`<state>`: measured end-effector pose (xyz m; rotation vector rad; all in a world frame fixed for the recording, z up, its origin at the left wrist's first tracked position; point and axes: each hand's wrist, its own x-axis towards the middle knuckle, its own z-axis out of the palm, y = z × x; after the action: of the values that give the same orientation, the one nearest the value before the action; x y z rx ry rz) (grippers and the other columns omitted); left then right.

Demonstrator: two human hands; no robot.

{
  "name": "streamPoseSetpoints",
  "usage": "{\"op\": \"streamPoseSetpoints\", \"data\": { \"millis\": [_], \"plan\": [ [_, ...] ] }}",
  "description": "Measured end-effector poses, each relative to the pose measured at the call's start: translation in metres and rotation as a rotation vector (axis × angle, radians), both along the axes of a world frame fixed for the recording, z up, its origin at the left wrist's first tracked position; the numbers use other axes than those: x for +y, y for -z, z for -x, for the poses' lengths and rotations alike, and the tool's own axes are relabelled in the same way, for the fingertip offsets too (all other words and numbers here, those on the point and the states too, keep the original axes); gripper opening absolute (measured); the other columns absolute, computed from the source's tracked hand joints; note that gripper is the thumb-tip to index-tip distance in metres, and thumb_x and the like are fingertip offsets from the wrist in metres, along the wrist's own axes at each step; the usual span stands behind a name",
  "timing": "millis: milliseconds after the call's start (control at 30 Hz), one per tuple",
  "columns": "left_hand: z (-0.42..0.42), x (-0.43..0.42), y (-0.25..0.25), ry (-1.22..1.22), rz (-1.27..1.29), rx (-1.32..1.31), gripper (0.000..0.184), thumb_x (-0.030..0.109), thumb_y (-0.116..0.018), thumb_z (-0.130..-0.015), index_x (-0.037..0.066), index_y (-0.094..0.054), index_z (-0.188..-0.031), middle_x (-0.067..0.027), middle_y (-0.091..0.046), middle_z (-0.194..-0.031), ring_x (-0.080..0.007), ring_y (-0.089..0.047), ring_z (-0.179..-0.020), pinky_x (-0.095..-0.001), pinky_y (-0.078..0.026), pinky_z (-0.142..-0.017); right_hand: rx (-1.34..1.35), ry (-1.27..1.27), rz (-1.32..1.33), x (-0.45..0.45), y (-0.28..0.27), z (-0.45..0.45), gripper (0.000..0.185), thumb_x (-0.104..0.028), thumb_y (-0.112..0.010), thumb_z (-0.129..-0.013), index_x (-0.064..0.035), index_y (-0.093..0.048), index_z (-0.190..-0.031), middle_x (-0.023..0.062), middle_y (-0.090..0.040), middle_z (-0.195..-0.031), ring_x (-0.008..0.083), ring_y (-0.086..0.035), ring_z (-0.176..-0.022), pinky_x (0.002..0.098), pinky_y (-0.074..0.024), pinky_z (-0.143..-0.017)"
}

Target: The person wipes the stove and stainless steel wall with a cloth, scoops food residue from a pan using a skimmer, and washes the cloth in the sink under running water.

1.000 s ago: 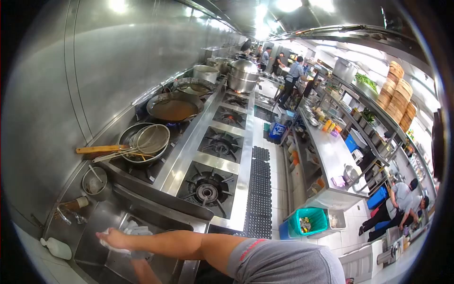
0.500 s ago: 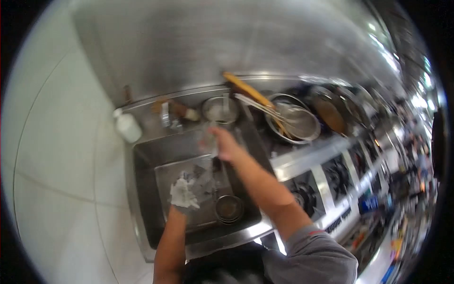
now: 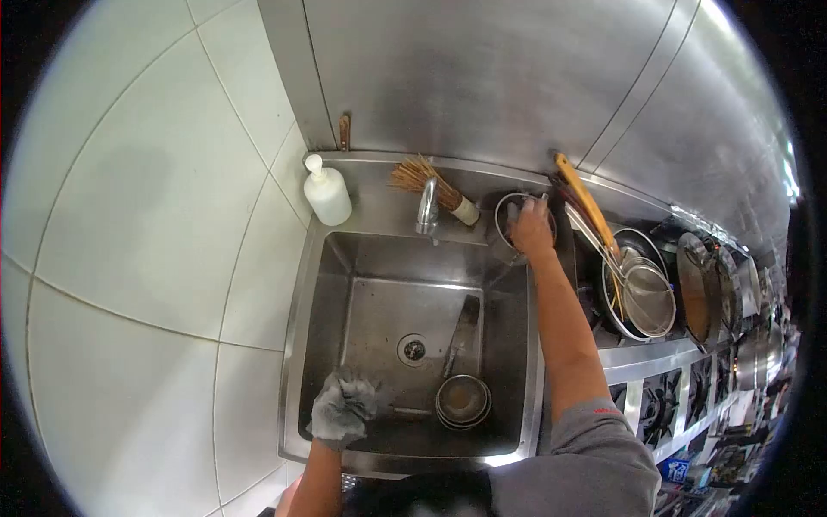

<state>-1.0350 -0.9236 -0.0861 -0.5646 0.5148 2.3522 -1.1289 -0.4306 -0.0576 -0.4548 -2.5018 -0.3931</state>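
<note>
My left hand (image 3: pixel 343 410), in a wet grey-white glove, hangs over the sink's near left corner with its fingers curled. Whether anything is inside them is hidden. My bare right hand (image 3: pixel 531 227) reaches into a round metal pot (image 3: pixel 503 246) behind the sink's back right corner. Its fingers are closed at something pale or see-through that I cannot make out. On the floor of the steel sink (image 3: pixel 379 319) lie stacked small metal bowls (image 3: pixel 463 401) and a flat-bladed tool (image 3: pixel 463 332), with the drain (image 3: pixel 414 348) to their left.
A tap (image 3: pixel 428 202) rises behind the sink, beside a bamboo brush (image 3: pixel 448 196). At the back left stands a white pump bottle (image 3: pixel 327 194). Strainers (image 3: pixel 649 299) and a yellow-handled utensil (image 3: pixel 587 200) rest in a pan to the right, near stove burners (image 3: pixel 659 405).
My right hand has moved from above the sink to the pot at the back right. White suds on the left glove and in the sink are mostly gone. The view has turned.
</note>
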Motion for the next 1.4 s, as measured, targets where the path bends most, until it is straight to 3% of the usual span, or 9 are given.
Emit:
{"op": "streamPoseSetpoints", "data": {
  "millis": [100,567,700,833,1000,1067,1233,1300,1400],
  "plan": [
    [-0.007,-0.006,0.017,0.07,-0.004,0.074,0.028,0.033,-0.05,-0.092,0.007,-0.058,-0.1,-0.0123,-0.062,-0.098,-0.0268,-0.06,-0.091,-0.0416,-0.05,-0.078,-0.475,0.05,0.722,0.026,0.018,0.007,0.04,-0.022,-0.059,-0.083,0.0069,-0.054,-0.109,0.0287,-0.058,-0.109,0.0402,-0.056,-0.105,0.0475,-0.0454,-0.087],
    [-0.02,0.039,0.007,0.187,0.113,-0.067,0.044,0.043,-0.039,-0.096,0.004,-0.059,-0.101,-0.0121,-0.064,-0.095,-0.0292,-0.06,-0.086,-0.0422,-0.049,-0.079,-0.557,0.133,0.76,0.012,-0.056,0.005,0.023,-0.006,-0.054,-0.081,0.0012,-0.062,-0.101,0.0201,-0.063,-0.105,0.0299,-0.062,-0.1,0.0385,-0.0519,-0.081],
    [-0.004,0.055,0.006,0.258,-0.146,-0.129,0.026,0.033,-0.05,-0.094,0.009,-0.06,-0.095,-0.0087,-0.063,-0.096,-0.0265,-0.061,-0.09,-0.038,-0.05,-0.08,0.413,-0.427,1.947,-0.021,-0.071,-0.044,0.025,-0.013,-0.057,-0.08,-0.0012,-0.058,-0.102,0.0142,-0.062,-0.1,0.0305,-0.061,-0.093,0.0427,-0.0529,-0.08],
    [0.016,0.084,-0.007,0.43,-0.377,0.169,0.023,0.027,-0.046,-0.094,0.006,-0.052,-0.087,-0.0099,-0.056,-0.088,-0.0253,-0.057,-0.084,-0.0351,-0.049,-0.078,0.578,-0.836,2.748,-0.154,-0.094,-0.081,0.042,-0.018,-0.06,-0.079,-0.0036,-0.047,-0.116,0.0193,-0.054,-0.115,0.0281,-0.057,-0.1,0.0462,-0.0523,-0.08],
    [0.053,0.116,0.084,0.283,-0.05,0.357,0.032,0.032,-0.041,-0.094,0.002,-0.053,-0.096,-0.0127,-0.057,-0.093,-0.0246,-0.056,-0.087,-0.0355,-0.048,-0.079,0.281,-0.342,2.693,-0.234,-0.026,-0.076,0.055,-0.038,-0.067,-0.08,-0.0019,-0.048,-0.118,0.016,-0.06,-0.105,0.0272,-0.061,-0.092,0.039,-0.0527,-0.076],
    [0.039,0.113,0.002,0.18,-0.213,0.131,0.039,0.036,-0.043,-0.093,0.003,-0.054,-0.112,-0.0141,-0.059,-0.107,-0.0259,-0.058,-0.096,-0.0352,-0.049,-0.083,0.182,-0.2,2.586,-0.259,-0.014,-0.071,0.064,-0.045,-0.069,-0.079,0.0009,-0.046,-0.118,0.0162,-0.06,-0.105,0.0262,-0.061,-0.09,0.0386,-0.0526,-0.076],
    [0.055,0.142,0.095,0.16,-0.318,0.207,0.043,0.039,-0.042,-0.093,0.005,-0.051,-0.119,-0.0149,-0.058,-0.111,-0.0302,-0.056,-0.103,-0.0387,-0.048,-0.088,0.046,0.27,1.89,-0.291,-0.021,-0.063,0.08,-0.061,-0.065,-0.075,0.003,-0.046,-0.119,0.0146,-0.06,-0.102,0.0234,-0.061,-0.087,0.0388,-0.0458,-0.088],
    [0.043,0.142,0.026,0.107,0.131,0.214,0.04,0.038,-0.038,-0.094,0.006,-0.053,-0.115,-0.0137,-0.06,-0.101,-0.0309,-0.059,-0.092,-0.0399,-0.049,-0.082,0.035,0.198,1.825,-0.276,-0.009,-0.059,0.068,-0.06,-0.061,-0.08,-0.0007,-0.051,-0.112,0.0112,-0.06,-0.093,0.0211,-0.06,-0.083,0.0369,-0.0443,-0.088],
    [0.052,0.136,0.047,0.34,-0.214,0.234,0.035,0.035,-0.04,-0.094,0.007,-0.054,-0.109,-0.0121,-0.06,-0.094,-0.029,-0.06,-0.083,-0.039,-0.05,-0.074,0.168,-0.126,1.934,-0.205,-0.007,-0.049,0.044,-0.049,-0.056,-0.088,-0.0057,-0.056,-0.094,0.008,-0.061,-0.083,0.0187,-0.059,-0.078,0.0333,-0.0464,-0.076]
  ]
}}
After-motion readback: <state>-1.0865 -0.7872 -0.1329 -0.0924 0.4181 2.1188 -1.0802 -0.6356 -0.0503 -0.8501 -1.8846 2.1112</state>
